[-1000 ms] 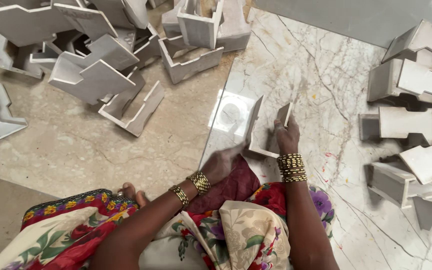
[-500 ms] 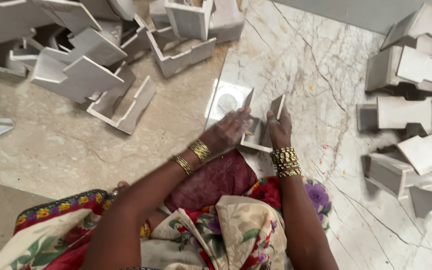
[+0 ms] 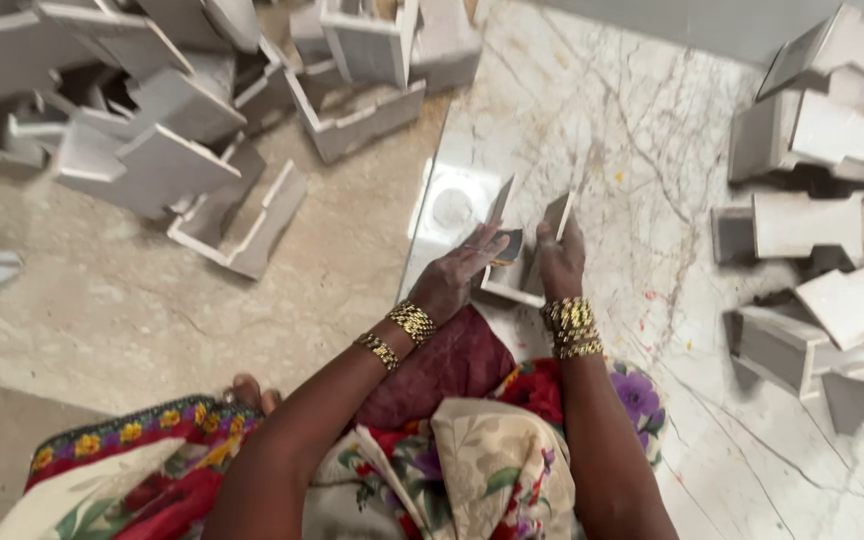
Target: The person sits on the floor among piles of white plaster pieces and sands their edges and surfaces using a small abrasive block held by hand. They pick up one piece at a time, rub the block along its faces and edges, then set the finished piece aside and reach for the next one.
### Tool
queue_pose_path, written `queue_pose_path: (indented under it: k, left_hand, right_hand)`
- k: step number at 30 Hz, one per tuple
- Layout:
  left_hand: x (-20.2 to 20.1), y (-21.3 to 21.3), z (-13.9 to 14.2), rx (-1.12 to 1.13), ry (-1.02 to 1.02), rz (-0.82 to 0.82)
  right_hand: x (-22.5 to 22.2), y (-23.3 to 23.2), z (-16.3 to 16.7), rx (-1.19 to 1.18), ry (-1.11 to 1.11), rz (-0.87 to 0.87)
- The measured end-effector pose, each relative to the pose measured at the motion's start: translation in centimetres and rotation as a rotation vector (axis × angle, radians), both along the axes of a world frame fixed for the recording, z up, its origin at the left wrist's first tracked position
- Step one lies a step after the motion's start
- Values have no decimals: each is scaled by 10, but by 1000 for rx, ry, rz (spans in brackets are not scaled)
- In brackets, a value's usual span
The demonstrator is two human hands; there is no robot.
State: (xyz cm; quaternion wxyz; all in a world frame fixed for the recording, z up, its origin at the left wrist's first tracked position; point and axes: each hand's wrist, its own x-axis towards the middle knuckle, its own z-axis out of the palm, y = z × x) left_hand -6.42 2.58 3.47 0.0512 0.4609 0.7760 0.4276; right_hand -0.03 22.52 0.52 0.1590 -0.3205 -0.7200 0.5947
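Note:
A small grey U-shaped channel piece [image 3: 524, 285] stands on the marble floor [image 3: 602, 120] just in front of my knees. My right hand [image 3: 558, 258] grips its right upright wall from above. My left hand [image 3: 460, 275] rests against its left wall, fingers reaching into the gap and pinching a small dark flat thing with a thin yellowish stick; what it is I cannot tell. Gold bangles sit on both wrists. A dark red cloth [image 3: 442, 365] lies on my lap under the left wrist.
A heap of grey channel pieces [image 3: 182, 150] covers the beige floor at the upper left. Another stack of the same pieces [image 3: 822, 230] lies at the right. A bright light reflection [image 3: 452, 205] shines on the marble near the work piece.
My left hand has moved up from my lap to the left wall of the piece and into its gap. The right hand stays on the right wall.

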Motion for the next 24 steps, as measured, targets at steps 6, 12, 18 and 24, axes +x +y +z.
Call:
queue_pose_path:
  k: [6,12,18,24]
  left_hand:
    - [-11,-36,2,-153,70,-40]
    - [-29,-36,37,-242,-582,295]
    - [-35,24,40,-12,-379,48]
    - [-44,31,44,-166,-377,-33]
  right_hand:
    - [6,9,-11,-24,14,22]
    - [6,7,-12,86,-6,-11]
    - [6,4,-10,152,17,45]
    - [7,7,-16,13,-8,2]
